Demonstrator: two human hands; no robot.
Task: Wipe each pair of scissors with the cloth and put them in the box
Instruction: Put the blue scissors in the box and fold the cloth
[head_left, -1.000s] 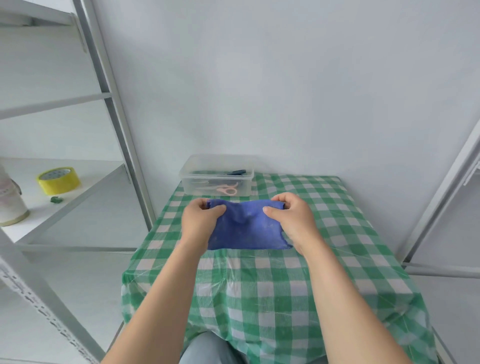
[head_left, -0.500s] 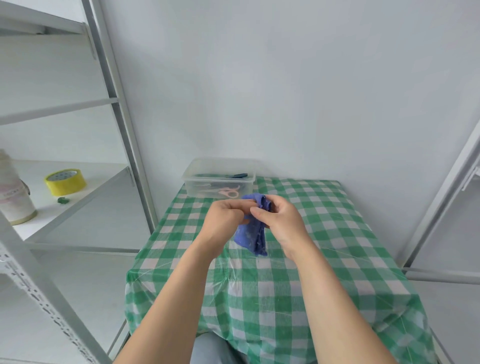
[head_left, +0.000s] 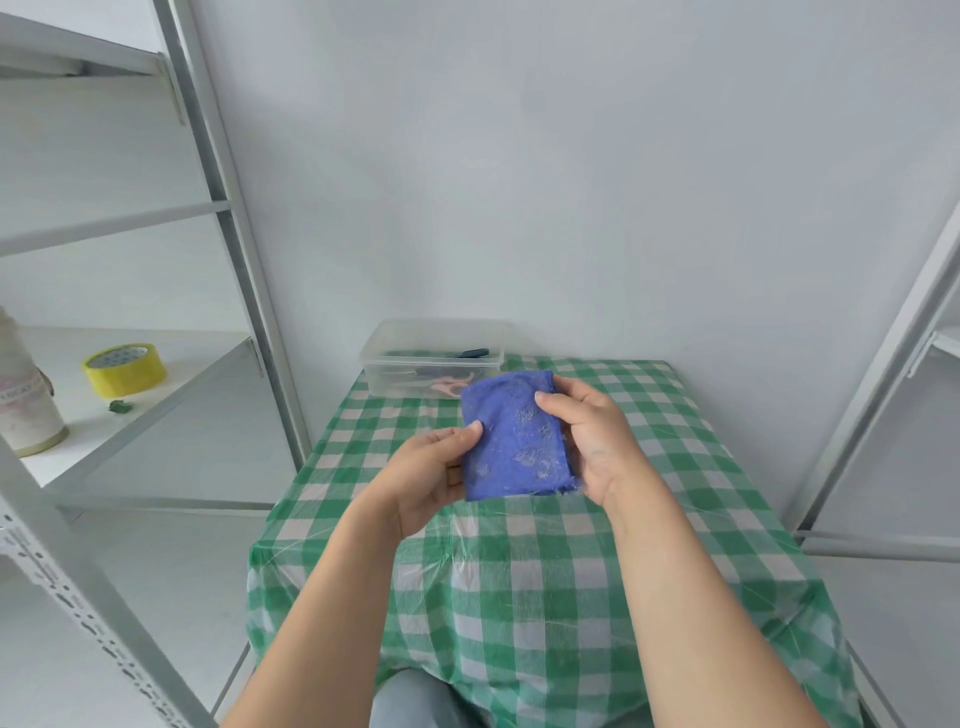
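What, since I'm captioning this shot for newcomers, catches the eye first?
The folded blue cloth, held up between the left hand and right hand over the green checked table. Behind it, at the table's far left corner, a clear box holds scissors; a yellow tape roll sits on the shelf to the left.

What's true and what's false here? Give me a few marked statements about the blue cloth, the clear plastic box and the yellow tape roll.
The left hand and right hand both hold the folded blue cloth. True.
Pink-handled scissors lie inside the clear plastic box. True.
The box stands at the near edge of the green checked table. False: far left corner.
The yellow tape roll lies on the table. False: on the white shelf.
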